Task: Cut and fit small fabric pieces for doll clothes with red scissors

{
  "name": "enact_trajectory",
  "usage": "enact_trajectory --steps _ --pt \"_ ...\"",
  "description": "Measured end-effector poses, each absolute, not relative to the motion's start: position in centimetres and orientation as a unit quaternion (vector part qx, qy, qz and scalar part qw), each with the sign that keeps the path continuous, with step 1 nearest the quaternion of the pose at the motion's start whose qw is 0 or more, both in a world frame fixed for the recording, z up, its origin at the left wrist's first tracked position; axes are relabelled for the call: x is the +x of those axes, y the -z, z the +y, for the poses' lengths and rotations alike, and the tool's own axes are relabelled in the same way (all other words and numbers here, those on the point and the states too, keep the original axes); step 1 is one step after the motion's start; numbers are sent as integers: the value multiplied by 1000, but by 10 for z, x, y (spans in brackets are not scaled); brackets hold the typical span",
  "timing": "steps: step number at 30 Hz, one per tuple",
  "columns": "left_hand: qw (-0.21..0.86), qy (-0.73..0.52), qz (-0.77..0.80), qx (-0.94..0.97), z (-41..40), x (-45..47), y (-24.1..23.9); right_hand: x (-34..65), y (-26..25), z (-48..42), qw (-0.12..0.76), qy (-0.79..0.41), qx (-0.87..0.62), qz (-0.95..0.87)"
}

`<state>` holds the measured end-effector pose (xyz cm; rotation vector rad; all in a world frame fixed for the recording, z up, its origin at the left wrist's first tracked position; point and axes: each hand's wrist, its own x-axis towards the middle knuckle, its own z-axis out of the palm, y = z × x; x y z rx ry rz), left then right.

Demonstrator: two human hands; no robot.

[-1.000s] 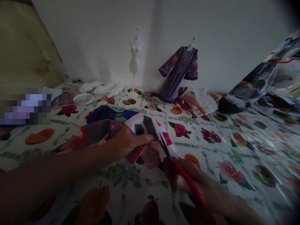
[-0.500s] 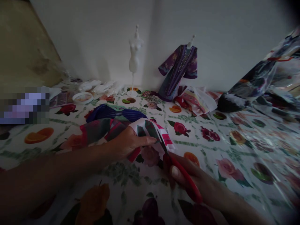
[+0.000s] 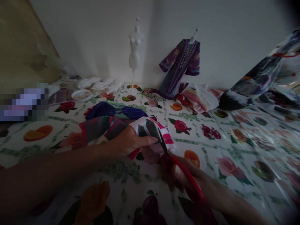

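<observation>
My left hand (image 3: 131, 140) is closed on a piece of printed fabric (image 3: 146, 126), white with dark green shapes and pink stripes; the thumb lies on top and the other fingers are hidden. My right hand (image 3: 187, 175) grips red-handled scissors (image 3: 187, 173). Their dark blades (image 3: 162, 139) point up and away from me, at the fabric just right of my left thumb. More of the cloth, grey-green with pink edges (image 3: 95, 128), spreads out left of my left hand. Behind it lies a blue striped piece of cloth (image 3: 114, 111).
A small white dress form (image 3: 135, 51) stands at the back by the wall. Beside it another form wears a purple robe (image 3: 181, 67). A plastic bag (image 3: 199, 97), a round white dish (image 3: 82, 95) and a flowered tablecloth (image 3: 187, 193) are also in view.
The scissors' blades have spread apart a little at the fabric, and the right thumb has shifted slightly. My left hand keeps its hold. The whole view has tilted slightly.
</observation>
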<state>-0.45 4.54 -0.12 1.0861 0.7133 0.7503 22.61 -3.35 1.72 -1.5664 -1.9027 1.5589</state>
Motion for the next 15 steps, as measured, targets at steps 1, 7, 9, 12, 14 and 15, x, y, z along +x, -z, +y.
enact_trajectory --steps 1,7,9,12,14,15 --pt "733 -342 323 491 46 -5 1 226 -16 -34 107 -541 -529 -645" --pt "729 -318 317 517 49 -8 5 226 -20 -29 115 -570 -491 -649" --pt "713 -329 337 519 52 -10 7 230 -22 -25 111 -576 -469 -660" --pt "685 -375 361 510 58 -10 10 243 -27 -19 85 -584 -463 -661" --pt "672 -405 356 508 62 -9 12 253 -31 -15 65 -589 -461 -661" --pt "668 -411 351 511 64 -9 13 257 -33 -12 64 -585 -461 -664"
